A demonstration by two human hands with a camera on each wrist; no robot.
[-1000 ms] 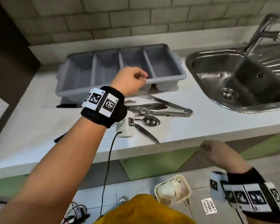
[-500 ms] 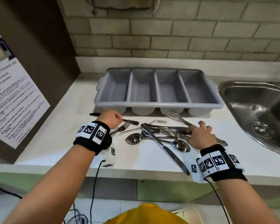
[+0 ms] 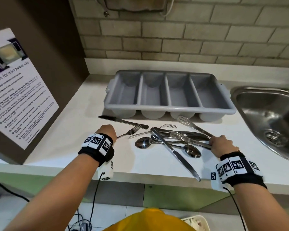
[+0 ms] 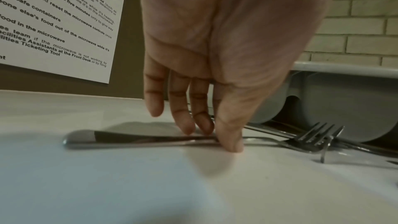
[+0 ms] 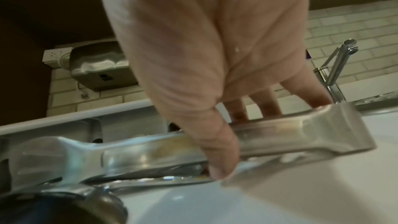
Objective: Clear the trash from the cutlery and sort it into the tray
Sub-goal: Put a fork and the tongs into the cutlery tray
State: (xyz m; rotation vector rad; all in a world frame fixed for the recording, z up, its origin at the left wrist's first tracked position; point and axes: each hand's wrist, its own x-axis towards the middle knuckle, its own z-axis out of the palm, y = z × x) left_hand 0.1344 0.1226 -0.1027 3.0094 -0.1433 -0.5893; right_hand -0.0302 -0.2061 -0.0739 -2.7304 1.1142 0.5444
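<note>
A grey four-compartment cutlery tray [image 3: 170, 108] stands empty at the back of the white counter. In front of it lies a heap of steel cutlery: a fork [image 3: 132, 130], a second fork [image 3: 167, 126], a dark-handled knife [image 3: 122, 121], a long knife [image 3: 175, 154], two spoons [image 3: 143, 142] and tongs [image 3: 190, 125]. My left hand [image 3: 107, 132] pinches the first fork's handle [image 4: 150, 140] between thumb and fingertips, with the fork flat on the counter. My right hand [image 3: 221, 144] grips the tongs [image 5: 150, 151] near their hinge end, thumb under and fingers over.
A steel sink [image 3: 274, 114] with a tap [image 5: 338, 67] is set into the counter at the right. A brown panel with a microwave notice [image 3: 15, 90] stands at the left. A bin with trash [image 3: 195, 222] sits on the floor below the counter edge.
My right hand came up from below the counter and took hold of the tongs. My left hand moved from the tray's front rim down to the fork handle.
</note>
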